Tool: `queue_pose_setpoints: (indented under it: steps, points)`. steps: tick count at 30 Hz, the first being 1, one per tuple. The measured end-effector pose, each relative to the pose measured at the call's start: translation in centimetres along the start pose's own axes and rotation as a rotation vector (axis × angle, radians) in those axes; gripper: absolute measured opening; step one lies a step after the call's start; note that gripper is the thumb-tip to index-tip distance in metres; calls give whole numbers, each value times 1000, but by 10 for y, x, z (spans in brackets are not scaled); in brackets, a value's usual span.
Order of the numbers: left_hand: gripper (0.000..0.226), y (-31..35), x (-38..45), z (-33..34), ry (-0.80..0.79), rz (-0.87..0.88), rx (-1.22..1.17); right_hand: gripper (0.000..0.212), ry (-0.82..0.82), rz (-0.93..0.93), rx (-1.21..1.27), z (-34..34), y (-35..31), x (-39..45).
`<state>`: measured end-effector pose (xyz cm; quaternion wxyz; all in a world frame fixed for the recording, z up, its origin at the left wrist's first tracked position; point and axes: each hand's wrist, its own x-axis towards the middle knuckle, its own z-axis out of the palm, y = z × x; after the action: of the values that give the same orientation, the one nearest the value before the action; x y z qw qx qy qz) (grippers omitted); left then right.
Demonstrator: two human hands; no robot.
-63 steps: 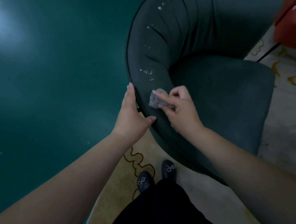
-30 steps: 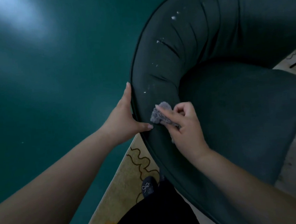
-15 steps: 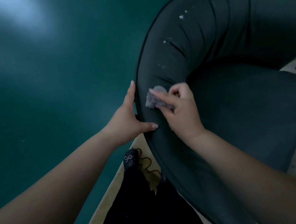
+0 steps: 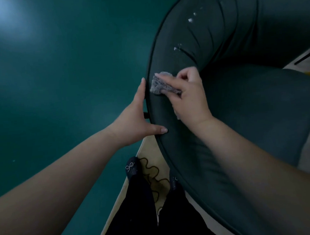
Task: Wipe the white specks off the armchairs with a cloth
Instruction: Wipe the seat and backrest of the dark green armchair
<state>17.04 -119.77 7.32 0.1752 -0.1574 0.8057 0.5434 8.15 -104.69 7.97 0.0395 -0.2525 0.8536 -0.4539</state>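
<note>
The dark green floor (image 4: 56,87) fills everything to the left of the armchair (image 4: 251,110), which is a dark green, round-backed seat taking up the right half of the view, its padded back rim curving from the lower middle up to the top right. A pale rug with a brown wavy line (image 4: 154,172) lies under the armchair's near edge, and the person's dark trouser legs and a dark shoe with a small bow (image 4: 131,166) stand on it just below the armchair's rim. The left hand (image 4: 132,122) rests on the outer side of the armchair's rim, its fingers straight along the piping and its thumb laid across the rim's top, holding nothing. The right hand (image 4: 187,96) lies on top of the rim just beside the left, its fingers curled round a small crumpled grey cloth (image 4: 162,85) and its forefinger stretched over the cloth, pressing it against the armchair's padding. White specks (image 4: 190,20) dot the armchair's rim farther up from the cloth, some near a crease just beyond the right hand and more toward the top right corner.
</note>
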Motion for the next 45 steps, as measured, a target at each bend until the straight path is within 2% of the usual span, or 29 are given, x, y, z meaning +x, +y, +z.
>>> queue_pose_setpoints:
  steps: [6, 9, 12, 18, 25, 31, 36, 41, 45]
  points:
    - [134, 9, 26, -26, -82, 60, 60, 58, 61, -27, -45, -4, -2, -59]
    - [134, 11, 36, -34, -121, 65, 101, 57, 195, 42, -108, 7, 1, -17]
    - [132, 17, 43, -41, -126, 108, 127, 48, 302, 181, 6, 19, 4, 25]
    - [135, 19, 61, -51, -166, 144, 94, 49, 204, 149, 38, 12, -3, -29]
    - [134, 14, 70, -52, -207, 143, 36, 37, 387, 346, 128, 19, 5, 39]
    - [131, 30, 86, -60, -205, 138, -19, 49, 319, 206, 95, 14, 4, -2]
    - [128, 43, 111, -70, -224, 125, 0, 45, 435, 298, 98, 13, 17, 57]
    - [130, 48, 122, -76, -259, 82, 65, 43, 342, 245, 184, 13, 11, 21]
    - [130, 47, 122, -75, -238, 54, 85, 38, 411, 325, 143, 7, 23, 70]
